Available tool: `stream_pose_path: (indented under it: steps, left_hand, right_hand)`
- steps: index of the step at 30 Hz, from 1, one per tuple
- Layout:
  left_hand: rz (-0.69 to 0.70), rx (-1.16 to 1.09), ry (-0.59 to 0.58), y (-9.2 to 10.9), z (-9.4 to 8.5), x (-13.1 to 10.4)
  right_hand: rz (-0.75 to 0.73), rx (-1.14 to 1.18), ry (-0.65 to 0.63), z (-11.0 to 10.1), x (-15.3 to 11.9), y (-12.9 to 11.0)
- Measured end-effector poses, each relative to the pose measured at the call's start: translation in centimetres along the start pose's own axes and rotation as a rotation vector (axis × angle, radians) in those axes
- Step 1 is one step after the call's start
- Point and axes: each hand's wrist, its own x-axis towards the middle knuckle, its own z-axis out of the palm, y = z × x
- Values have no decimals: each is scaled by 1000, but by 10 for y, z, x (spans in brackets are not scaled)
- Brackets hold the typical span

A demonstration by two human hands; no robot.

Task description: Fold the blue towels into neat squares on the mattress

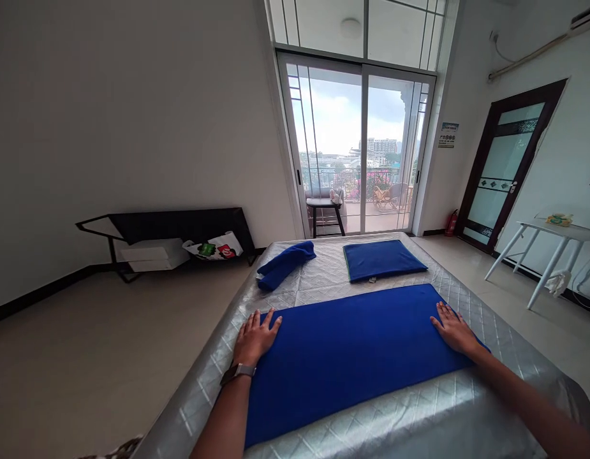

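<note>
A large blue cloth (352,357) lies spread flat across the silver quilted mattress (361,430). My left hand (256,335), with a watch on its wrist, rests flat on the cloth's left edge, fingers apart. On the cloth's right side lies my right hand (453,326), palm down with its fingers stretched out. Beyond the large cloth, a folded blue cloth (384,260) lies flat at the right. A crumpled blue cloth (286,264) sits farther left, near the mattress's far left corner.
Against the left wall stands a low black rack (180,224) with white boxes (154,254) and a printed bag (217,247). A dark stool (324,204) is by the sliding glass door. At the right are a small white table (562,229) and a fire extinguisher (451,223).
</note>
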Motion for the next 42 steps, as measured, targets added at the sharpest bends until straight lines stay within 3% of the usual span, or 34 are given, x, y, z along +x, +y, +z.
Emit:
stream_pose_path:
  steps: [4,7,11,16,18,20,22,25,29,32,35,39,42]
  left_hand:
    - [-9,14,-4,0,0,1]
    - [-5,27,-15,0,0,1]
    - [0,51,-25,-2,0,2]
    - [-10,20,-22,-3,0,2]
    - [-14,20,-23,-4,1,2]
    - [-4,36,-25,-6,2,1]
    - [12,56,-17,-7,4,1]
    - [21,78,-19,-6,3,1]
    - [0,77,-50,-4,0,1]
    - [12,38,-35,-4,-2,0]
    - [0,19,-26,-4,-2,1]
    - [-18,-2,-35,-3,-3,1]
    - [-10,-25,-28,-4,-2,1]
  right_hand:
    - [170,-33,32,-7,3,43]
    - [186,-65,141,-14,-2,30]
    - [-80,8,209,-14,-18,-47]
    - [-522,167,117,3,-40,-164]
    - [-620,208,88,11,-45,-191]
    - [-655,233,40,16,-46,-201]
    - [-638,237,-6,19,-44,-196]
    - [-561,202,-28,21,-36,-162]
    - [-341,135,-1,20,-21,-84]
    - [-108,83,92,14,-11,-22]
    - [28,43,166,3,-7,24]
    - [66,28,192,-10,-6,43]
    - [43,23,200,-13,-2,21]
